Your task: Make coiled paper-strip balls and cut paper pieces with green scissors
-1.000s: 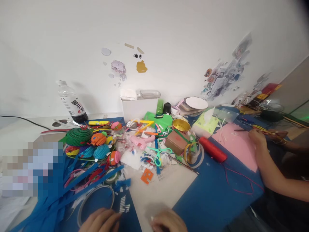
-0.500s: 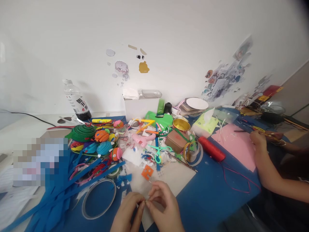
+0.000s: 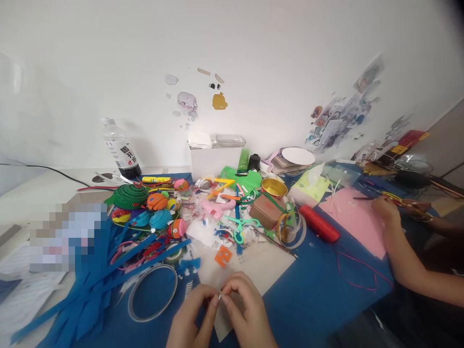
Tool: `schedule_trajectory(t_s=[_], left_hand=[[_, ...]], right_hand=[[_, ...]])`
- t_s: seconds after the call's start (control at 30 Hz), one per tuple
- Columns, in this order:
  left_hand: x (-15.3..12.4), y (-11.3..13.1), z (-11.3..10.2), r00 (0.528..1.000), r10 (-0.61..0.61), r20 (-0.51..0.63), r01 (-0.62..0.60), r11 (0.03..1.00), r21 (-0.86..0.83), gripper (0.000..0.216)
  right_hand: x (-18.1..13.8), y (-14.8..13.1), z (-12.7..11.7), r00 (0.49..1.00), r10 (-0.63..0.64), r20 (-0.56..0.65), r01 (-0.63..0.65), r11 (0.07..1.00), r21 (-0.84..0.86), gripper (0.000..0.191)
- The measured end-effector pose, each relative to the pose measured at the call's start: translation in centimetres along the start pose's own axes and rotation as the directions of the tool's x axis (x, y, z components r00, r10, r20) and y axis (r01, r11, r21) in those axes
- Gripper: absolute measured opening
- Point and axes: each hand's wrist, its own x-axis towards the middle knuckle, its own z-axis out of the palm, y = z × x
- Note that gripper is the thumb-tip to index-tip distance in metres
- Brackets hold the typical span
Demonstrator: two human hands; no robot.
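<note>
Head view: left hand (image 3: 192, 319) and right hand (image 3: 244, 314), apart a second ago, now meet at tabletop's near edge, fingertips pinching one tiny white scrap (image 3: 219, 296) above beige sheet (image 3: 253, 270); fine work underway.

bottle (image 3: 121, 151) | dark label, white characters, too blurred to read | nothing else legible

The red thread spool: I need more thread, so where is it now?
In the head view, the red thread spool lies right of centre on the blue table, between the tape rings and the pink sheet.
</note>
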Motion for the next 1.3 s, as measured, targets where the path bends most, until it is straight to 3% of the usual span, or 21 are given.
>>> schedule_trajectory(t_s=[0.2, 0.47, 0.67, 0.87, 1.1, 1.3], left_hand=[[0.3, 0.5, -0.2, 1.000, 0.023, 0.001, -0.023, 1.000, 0.017, 0.023], [0.7, 0.4, -0.3, 0.998, 0.059, 0.024, -0.059, 0.998, 0.015, 0.019], [1.1, -0.2, -0.4, 0.990, 0.045, 0.132, -0.054, 0.996, 0.069, 0.018], [1.6, 0.2, -0.8, 0.974, 0.076, 0.213, -0.109, 0.983, 0.149, 0.019], [1.9, 0.6, -1.1, 0.961, 0.128, 0.244, -0.147, 0.987, 0.062, 0.021], [1.6, 0.5, -0.8, 0.990, 0.110, 0.088, -0.118, 0.989, 0.093, 0.022]], right_hand=[[-0.1, 0.3, 0.1, 0.999, 0.030, -0.021, -0.031, 0.999, -0.031, 0.010], [0.4, -0.6, -0.9, 0.998, -0.056, 0.004, 0.055, 0.981, -0.187, 0.013], [0.8, -0.8, -1.5, 0.984, -0.124, 0.131, 0.161, 0.929, -0.332, 0.017], [0.9, -0.7, -1.5, 0.974, -0.150, 0.171, 0.202, 0.917, -0.345, 0.016], [0.8, -0.5, -1.2, 0.989, -0.124, 0.087, 0.146, 0.933, -0.328, 0.013], [0.2, -0.7, -0.5, 0.961, -0.262, -0.085, 0.202, 0.881, -0.427, 0.015]])
